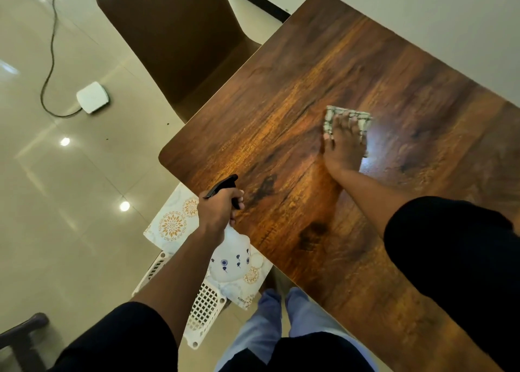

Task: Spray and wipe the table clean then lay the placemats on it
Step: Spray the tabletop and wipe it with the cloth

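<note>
Wooden table [281, 96]: right hand [344, 143] flat on cloth [329, 117] (left hand [218, 211] grips spray bottle [230, 262]).

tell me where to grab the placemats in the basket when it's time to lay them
Take the placemats by the far patterned corner that sticks out past the white basket, coming from the floor side, away from the table. The near part lies under the spray bottle that the left hand holds.
</note>
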The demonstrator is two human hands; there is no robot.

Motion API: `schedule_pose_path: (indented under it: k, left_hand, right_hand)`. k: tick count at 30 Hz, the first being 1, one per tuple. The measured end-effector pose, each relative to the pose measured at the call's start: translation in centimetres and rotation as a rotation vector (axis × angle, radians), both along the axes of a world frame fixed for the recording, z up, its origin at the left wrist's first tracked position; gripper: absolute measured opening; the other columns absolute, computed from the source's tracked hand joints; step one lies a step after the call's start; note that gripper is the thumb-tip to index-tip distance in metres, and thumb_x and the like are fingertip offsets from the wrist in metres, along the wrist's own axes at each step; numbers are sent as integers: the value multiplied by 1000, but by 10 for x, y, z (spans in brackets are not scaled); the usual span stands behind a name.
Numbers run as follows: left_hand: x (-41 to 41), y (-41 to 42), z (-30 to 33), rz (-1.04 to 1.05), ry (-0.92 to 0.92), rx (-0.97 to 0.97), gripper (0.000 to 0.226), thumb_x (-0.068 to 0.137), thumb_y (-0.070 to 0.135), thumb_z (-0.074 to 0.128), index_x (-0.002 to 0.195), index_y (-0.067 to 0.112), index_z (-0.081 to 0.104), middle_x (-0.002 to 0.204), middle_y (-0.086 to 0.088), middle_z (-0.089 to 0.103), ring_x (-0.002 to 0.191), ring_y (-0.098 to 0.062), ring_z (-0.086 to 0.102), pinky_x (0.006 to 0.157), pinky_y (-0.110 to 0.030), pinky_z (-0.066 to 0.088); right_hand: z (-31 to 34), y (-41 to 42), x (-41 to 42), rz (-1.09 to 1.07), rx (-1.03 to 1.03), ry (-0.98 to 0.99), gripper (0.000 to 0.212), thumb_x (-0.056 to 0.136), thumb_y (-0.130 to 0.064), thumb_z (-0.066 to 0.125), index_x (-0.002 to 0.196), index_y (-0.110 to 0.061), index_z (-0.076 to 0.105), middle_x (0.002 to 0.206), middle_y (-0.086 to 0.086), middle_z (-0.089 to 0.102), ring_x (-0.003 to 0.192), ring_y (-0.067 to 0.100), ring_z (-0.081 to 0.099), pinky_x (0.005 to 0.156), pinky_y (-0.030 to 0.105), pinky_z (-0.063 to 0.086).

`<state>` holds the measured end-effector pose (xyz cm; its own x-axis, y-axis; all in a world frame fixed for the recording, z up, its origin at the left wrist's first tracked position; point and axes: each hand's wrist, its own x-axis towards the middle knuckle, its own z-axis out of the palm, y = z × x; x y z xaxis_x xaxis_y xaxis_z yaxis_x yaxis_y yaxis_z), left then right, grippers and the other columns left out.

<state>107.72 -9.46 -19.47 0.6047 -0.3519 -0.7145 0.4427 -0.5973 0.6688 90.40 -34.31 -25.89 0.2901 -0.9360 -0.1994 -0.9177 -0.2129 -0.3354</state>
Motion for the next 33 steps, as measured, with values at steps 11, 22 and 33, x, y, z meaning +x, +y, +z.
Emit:
schedule_pose_path:
  k: [11,22,33]
  left_hand:
    - [-4,28,5,45,-31,7,16,86,11,70,78,-1,74,68,-16,68,42,-16,44,43,-26,37]
    - [-34,31,-6,1,-6,26,17,88,15,72,84,-2,76,69,-14,70,45,-15,48,42,-24,39]
    - [-60,48,-7,31,21,8,12,88,12,73,81,2,73,68,-13,67,48,-18,46,41,-28,36]
  right_hand:
    - [-2,186,72,820,44,-48,72,99,-50,17,163,-20,27,173,-1,16,160,20,8,128,50,9]
    - [-4,62,-37,223,10,-46,61,109,-36,40,164,-29,15,172,-6,12,160,20,6,128,53,13]
    - [-2,55,-50,-87,8,19,64,106,-31,48,164,-27,22,173,-4,12,160,23,6,129,50,6]
